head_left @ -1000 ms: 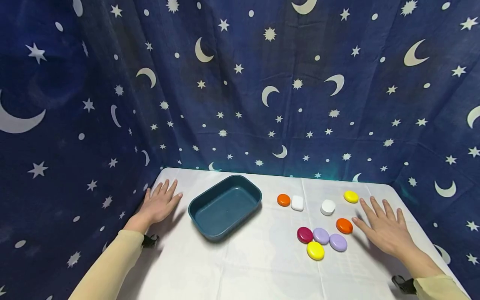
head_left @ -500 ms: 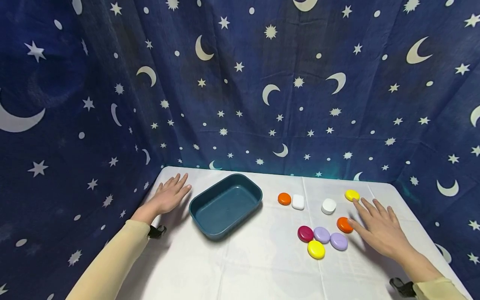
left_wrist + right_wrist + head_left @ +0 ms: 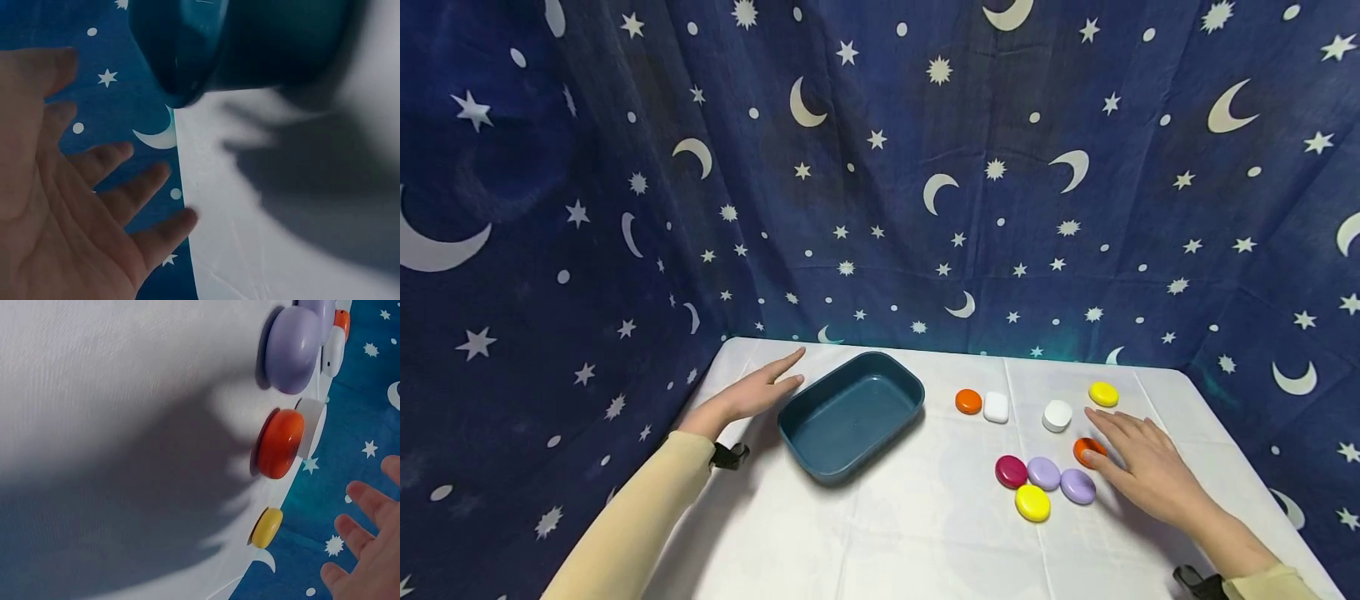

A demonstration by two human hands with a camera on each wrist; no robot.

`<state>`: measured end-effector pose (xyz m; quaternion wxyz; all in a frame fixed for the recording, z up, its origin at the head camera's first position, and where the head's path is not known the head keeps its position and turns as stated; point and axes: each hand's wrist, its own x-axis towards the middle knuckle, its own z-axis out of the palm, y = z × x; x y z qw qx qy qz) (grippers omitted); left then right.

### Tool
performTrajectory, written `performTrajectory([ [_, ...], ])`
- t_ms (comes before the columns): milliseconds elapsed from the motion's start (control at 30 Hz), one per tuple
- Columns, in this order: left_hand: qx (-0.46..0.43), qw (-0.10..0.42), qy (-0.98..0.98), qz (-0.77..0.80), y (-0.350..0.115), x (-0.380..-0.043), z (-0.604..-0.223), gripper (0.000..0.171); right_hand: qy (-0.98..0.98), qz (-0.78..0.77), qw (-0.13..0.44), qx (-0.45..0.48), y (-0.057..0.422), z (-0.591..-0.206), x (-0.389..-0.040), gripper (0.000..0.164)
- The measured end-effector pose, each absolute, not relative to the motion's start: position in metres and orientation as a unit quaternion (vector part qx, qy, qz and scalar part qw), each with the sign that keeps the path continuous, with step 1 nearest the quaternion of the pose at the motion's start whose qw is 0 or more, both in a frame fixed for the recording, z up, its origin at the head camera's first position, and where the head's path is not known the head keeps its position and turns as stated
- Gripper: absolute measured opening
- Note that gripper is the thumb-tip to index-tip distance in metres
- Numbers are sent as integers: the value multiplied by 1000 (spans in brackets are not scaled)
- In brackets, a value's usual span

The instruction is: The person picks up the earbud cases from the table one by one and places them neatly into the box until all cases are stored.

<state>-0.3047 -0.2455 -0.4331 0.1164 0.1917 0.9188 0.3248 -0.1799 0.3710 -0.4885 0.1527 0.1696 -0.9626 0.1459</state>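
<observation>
Head view: the left hand (image 3: 748, 400) is released, fingers extended, just beside the tray (image 3: 850, 417) left of centre. The right hand (image 3: 1153, 471), lower right, also grasps nothing; its thumb overlaps the right orange piece (image 3: 1083, 451), and contact cannot be confirmed. The step appears to be a reach for that piece: lower thumb and fingers astride its rim, pinch lightly, and avoid nudging the right lilac piece (image 3: 1078, 487) below it. The bare table (image 3: 925, 517) at lower centre gives travel room; the far edge runs close behind the tray, with cloth (image 3: 887, 192) beyond. Left wrist view: no finger meets the tray, top centre; the table edge runs down mid-frame, so steady the tray from its outer side. Right wrist view: visible fingers, lower right, stand apart from the orange piece, right of centre; the yellow piece (image 3: 267, 528) lies below it, near the edge.
</observation>
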Motion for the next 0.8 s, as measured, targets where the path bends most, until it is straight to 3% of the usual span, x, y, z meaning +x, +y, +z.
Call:
performTrajectory([
  [167, 214, 145, 901, 348, -238, -314, -432, 63, -960, 182, 132, 168, 365, -487, -176, 75],
  [433, 171, 254, 844, 441, -231, -335, -441, 59, -963, 214, 78, 144, 357, -484, -169, 72],
  [800, 144, 309, 815, 469, -236, -340, -449, 57, -965, 225, 55, 122, 372, -490, -170, 62],
])
